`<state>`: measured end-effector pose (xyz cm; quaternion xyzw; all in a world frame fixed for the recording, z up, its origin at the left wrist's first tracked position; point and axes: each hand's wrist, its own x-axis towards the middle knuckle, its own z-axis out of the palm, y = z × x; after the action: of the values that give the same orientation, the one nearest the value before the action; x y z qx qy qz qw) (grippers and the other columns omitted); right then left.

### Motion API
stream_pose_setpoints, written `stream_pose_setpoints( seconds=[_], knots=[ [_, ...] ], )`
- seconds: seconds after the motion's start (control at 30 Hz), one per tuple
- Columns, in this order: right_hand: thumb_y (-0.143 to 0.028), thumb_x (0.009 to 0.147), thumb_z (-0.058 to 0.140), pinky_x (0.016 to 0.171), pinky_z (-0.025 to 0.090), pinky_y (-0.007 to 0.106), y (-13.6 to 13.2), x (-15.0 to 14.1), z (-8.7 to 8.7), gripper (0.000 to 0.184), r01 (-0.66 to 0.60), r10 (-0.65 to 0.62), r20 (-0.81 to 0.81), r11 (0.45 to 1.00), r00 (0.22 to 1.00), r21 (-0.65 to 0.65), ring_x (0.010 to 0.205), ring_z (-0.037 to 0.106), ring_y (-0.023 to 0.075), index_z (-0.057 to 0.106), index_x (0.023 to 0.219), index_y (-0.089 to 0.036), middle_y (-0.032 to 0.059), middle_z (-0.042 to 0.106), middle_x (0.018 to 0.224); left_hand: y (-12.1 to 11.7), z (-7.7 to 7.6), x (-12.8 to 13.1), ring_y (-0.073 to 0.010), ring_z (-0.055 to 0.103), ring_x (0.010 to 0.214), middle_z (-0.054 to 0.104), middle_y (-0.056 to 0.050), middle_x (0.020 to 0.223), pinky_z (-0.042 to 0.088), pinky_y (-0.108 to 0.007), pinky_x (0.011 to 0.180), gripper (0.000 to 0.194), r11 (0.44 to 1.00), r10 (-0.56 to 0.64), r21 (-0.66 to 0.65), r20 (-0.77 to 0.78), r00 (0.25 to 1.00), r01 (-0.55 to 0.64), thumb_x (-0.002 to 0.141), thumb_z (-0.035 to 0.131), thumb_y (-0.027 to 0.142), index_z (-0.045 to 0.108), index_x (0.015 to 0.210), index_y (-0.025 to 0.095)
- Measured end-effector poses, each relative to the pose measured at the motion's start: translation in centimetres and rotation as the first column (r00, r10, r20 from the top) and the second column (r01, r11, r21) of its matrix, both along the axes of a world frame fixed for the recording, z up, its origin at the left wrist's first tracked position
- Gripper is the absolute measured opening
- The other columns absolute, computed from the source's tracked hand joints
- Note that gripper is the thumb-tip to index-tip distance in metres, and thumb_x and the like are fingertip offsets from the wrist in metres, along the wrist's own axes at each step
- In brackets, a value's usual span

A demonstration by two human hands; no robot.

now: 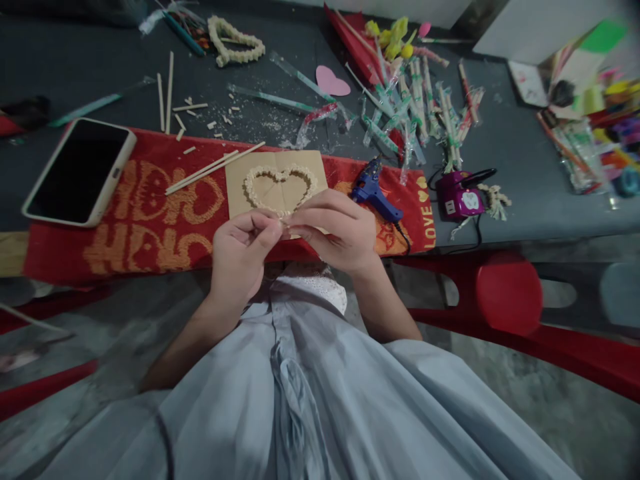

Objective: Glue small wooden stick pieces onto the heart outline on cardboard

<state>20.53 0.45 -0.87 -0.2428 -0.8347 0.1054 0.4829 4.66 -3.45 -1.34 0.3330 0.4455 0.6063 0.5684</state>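
Note:
A heart outline (pixel 249 188) built from small pale bits lies on a square brown card (pixel 235 175). At the heart's lower tip my left hand (pixel 240 257) and my right hand (pixel 343 230) come together, fingertips nearly touching. Both are closed in a pinch; whatever sits between the fingers is too small and covered to name. The right fingers hide part of the heart's lower right side. Two thin wooden sticks (pixel 200 175) reach from the red towel (pixel 107 193) onto the card's upper left. A blue glue gun (pixel 374 192) lies right of my right hand.
A phone (pixel 80 173) lies at left. Behind are broken stick pieces (pixel 189 107), plastic wrappers (pixel 275 99), a pink paper heart (pixel 333 81) and another heart frame (pixel 234 43). A purple box (pixel 460 195) with a cable is at right, near a red stool (pixel 509 291).

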Motion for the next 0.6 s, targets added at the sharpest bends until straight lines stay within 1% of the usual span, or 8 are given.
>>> stream_pose_setpoints(
  seconds=[0.07,0.17,0.23,0.27,0.37,0.47,0.53,0.6],
  knots=[
    [-0.02,0.098,0.055,0.074,0.054,0.027,0.1,0.3,-0.2,0.014,-0.008,0.005,0.041,0.998,0.999,0.06,0.086,0.067,0.0121,0.067,0.106,-0.021,0.0029,0.069,0.09,0.0,0.1,0.0,-0.0169,0.064,0.074,0.065,-0.003,0.075,0.057,-0.034,0.079,0.032,0.999,-0.026,-0.022,-0.001,1.0,0.026,0.064,0.088,0.041,0.063,0.061,0.02],
    [-0.015,0.098,0.055,0.074,0.054,0.028,0.2,0.5,-0.2,0.017,-0.014,0.003,0.065,0.986,0.998,0.165,0.087,0.066,0.0124,0.068,0.106,-0.022,0.003,0.069,0.091,-0.1,0.3,0.0,-0.016,0.064,0.07,0.066,-0.002,0.073,0.058,-0.033,0.075,0.036,0.993,-0.076,-0.084,0.021,0.997,0.078,0.064,0.087,0.043,0.06,0.061,0.02],
    [-0.014,0.097,0.055,0.074,0.055,0.028,0.2,0.4,0.0,0.016,-0.001,-0.012,0.06,0.98,0.998,0.198,0.085,0.066,0.0123,0.068,0.103,-0.021,0.0029,0.07,0.089,-0.1,0.4,0.0,-0.0148,0.063,0.068,0.065,-0.001,0.07,0.058,-0.031,0.072,0.036,0.987,-0.097,-0.124,0.038,0.995,0.101,0.065,0.087,0.044,0.061,0.062,0.02],
    [-0.015,0.097,0.056,0.073,0.055,0.027,0.1,0.3,0.1,0.014,0.002,-0.012,0.051,0.981,0.999,0.193,0.084,0.066,0.0121,0.068,0.102,-0.021,0.0028,0.07,0.089,-0.1,0.4,0.1,-0.0142,0.063,0.067,0.065,-0.001,0.07,0.058,-0.03,0.071,0.034,0.985,-0.103,-0.136,0.044,0.994,0.108,0.066,0.086,0.043,0.061,0.063,0.02],
    [-0.02,0.095,0.062,0.073,0.056,0.027,0.0,0.2,0.6,0.008,-0.019,0.02,-0.005,0.993,1.0,0.118,0.083,0.067,0.0122,0.068,0.101,-0.02,0.0029,0.071,0.088,-0.1,0.6,0.2,-0.013,0.062,0.065,0.066,-0.001,0.068,0.056,-0.028,0.068,0.03,0.988,-0.091,-0.122,0.063,0.994,0.099,0.066,0.085,0.039,0.063,0.064,0.02],
    [-0.023,0.092,0.067,0.071,0.056,0.027,-0.3,0.4,0.8,0.01,-0.034,0.033,-0.118,0.999,0.993,-0.008,0.08,0.068,0.0129,0.067,0.101,-0.02,0.0026,0.071,0.088,0.0,0.7,0.3,-0.0128,0.062,0.063,0.067,0.0,0.067,0.055,-0.028,0.066,0.029,0.993,-0.038,-0.108,0.074,0.997,0.046,0.062,0.087,0.037,0.064,0.063,0.019],
    [-0.025,0.09,0.07,0.07,0.056,0.028,-0.4,0.6,0.7,0.012,-0.05,0.03,-0.195,0.994,0.98,-0.101,0.077,0.066,0.0131,0.066,0.1,-0.02,0.0022,0.071,0.086,0.0,0.6,0.2,-0.0136,0.063,0.063,0.066,0.0,0.065,0.056,-0.028,0.066,0.029,0.993,-0.026,-0.113,0.069,0.997,0.033,0.062,0.087,0.037,0.064,0.063,0.019],
    [-0.028,0.089,0.072,0.069,0.055,0.03,-0.4,0.9,0.5,0.012,-0.066,0.018,-0.247,0.98,0.969,-0.188,0.075,0.064,0.0132,0.065,0.097,-0.022,0.0015,0.069,0.084,0.0,0.6,0.2,-0.014,0.063,0.063,0.065,0.0,0.064,0.057,-0.029,0.067,0.027,0.992,-0.039,-0.12,0.073,0.997,0.048,0.064,0.087,0.035,0.066,0.065,0.019]
  ],
)
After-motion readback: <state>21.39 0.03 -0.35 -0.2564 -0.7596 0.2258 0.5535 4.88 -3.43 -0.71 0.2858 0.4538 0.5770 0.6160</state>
